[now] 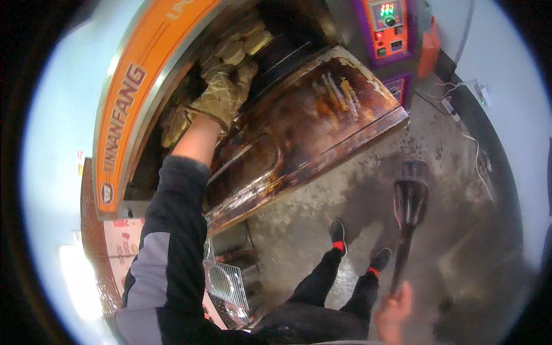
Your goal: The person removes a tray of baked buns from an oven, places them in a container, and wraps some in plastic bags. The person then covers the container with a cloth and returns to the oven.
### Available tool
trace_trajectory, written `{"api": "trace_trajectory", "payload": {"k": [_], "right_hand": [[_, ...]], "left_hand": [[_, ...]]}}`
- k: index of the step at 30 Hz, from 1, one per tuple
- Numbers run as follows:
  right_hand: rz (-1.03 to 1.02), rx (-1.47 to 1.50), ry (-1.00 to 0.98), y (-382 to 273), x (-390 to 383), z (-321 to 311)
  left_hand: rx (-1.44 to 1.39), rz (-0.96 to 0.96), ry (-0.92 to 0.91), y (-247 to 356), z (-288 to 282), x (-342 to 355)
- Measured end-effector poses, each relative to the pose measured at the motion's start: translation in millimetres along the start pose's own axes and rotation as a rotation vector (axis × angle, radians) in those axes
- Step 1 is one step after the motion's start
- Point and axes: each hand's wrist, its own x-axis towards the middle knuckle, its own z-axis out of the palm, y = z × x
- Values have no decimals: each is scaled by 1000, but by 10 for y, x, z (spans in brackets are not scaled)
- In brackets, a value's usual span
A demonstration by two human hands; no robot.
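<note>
My left hand [221,95], in a stained fabric glove, reaches up into the open oven [276,52]. Its fingers are among pale baked pieces [247,43] on an inner shelf; whether it grips one is hidden. The greasy, browned oven door [322,115] hangs open below that arm. My right hand [394,307] is low at the right, closed on the long handle of a dark, oily brush [410,198]. The bristle head points away from me over the floor.
A purple and orange control panel [388,26] with a digital display sits right of the oven. Cables [460,115] run along the wall base. A wire rack [224,284] stands under the oven. My shoes [338,233] are on a stained concrete floor [322,207].
</note>
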Motion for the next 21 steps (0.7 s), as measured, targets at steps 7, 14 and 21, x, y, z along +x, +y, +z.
{"api": "trace_trajectory", "payload": {"k": [7, 14, 21], "right_hand": [[290, 103, -703, -333, 278, 886], [-105, -322, -597, 78, 87, 1774], [-991, -657, -974, 702, 307, 2919]], "left_hand": [[-768, -155, -150, 633, -1048, -2310], [-391, -433, -317, 483, -1229, -4455], [-119, -385, 111, -915, -550, -5418]]}}
